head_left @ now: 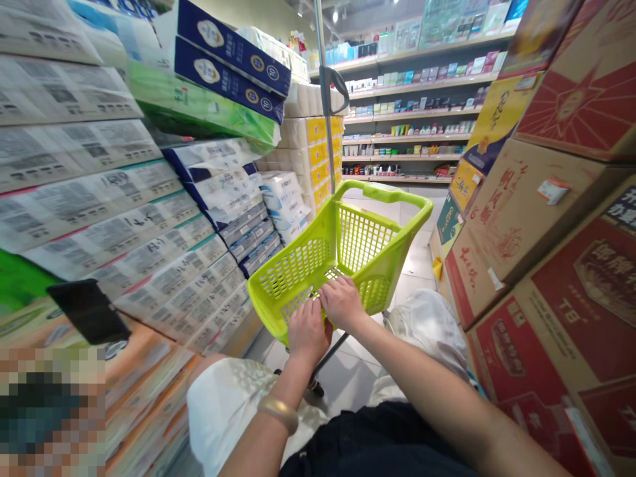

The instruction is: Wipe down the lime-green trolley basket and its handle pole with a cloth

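Stacked toilet-paper packs (124, 199) rose on the left, printed cardboard cartons (546, 225) stood on the right, and goods shelves (412, 112) lay far off. Near, a lime-green shopping trolley (362, 238) showed no goods in its basket so far; the left hand (308, 331) and right hand (342, 303) each had a clenched grip on its near rim

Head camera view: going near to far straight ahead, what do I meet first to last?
Left hand → right hand → lime-green plastic shopping cart → stocked store shelves
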Motion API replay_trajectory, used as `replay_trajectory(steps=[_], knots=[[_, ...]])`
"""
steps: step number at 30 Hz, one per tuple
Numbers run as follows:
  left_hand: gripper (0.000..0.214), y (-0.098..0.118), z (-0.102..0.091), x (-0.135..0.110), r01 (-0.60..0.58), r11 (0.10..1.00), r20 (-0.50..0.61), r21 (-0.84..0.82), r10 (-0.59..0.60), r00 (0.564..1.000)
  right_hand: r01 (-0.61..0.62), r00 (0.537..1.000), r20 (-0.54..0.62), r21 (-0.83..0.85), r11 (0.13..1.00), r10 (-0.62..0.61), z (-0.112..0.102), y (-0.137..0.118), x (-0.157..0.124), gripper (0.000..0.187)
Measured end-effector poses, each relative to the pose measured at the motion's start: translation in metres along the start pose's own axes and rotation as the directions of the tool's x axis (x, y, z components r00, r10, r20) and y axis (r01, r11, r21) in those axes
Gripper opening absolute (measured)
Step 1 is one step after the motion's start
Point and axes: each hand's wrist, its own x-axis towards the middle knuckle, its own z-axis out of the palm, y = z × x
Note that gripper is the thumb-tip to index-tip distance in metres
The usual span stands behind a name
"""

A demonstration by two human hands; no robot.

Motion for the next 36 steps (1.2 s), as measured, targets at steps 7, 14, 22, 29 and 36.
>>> replay_trajectory(steps=[7,14,22,29,36], knots=[[0.045,-0.008,0.004,-0.006,-0.025,1.000,-0.028,0.003,0.025,0.999,0.006,1.000,0.011,-0.013,1.000,-0.006,-0.014,0.032,0.004,0.030],[0.041,-0.003,0.003,-0.006,-0.003,1.000,-0.054,-0.007,0.002,0.999,-0.100,0.994,-0.052,-0.053,0.994,0.098,-0.010,0.011,-0.004,0.031],[0.043,-0.010,0.001,-0.011,-0.020,0.999,-0.032,0.028,0.021,0.999,0.015,0.999,-0.038,-0.006,1.000,-0.015,-0.010,0.009,-0.009,0.030],[0.040,-0.008,0.004,-0.009,0.001,0.999,-0.046,0.045,0.002,0.999,-0.101,0.990,-0.101,-0.038,0.994,0.097,-0.005,0.002,-0.007,0.031],[0.040,-0.021,0.001,-0.009,-0.026,0.996,-0.041,0.082,0.029,0.999,0.005,0.999,-0.044,-0.040,0.999,-0.007,-0.008,0.008,-0.005,0.029]])
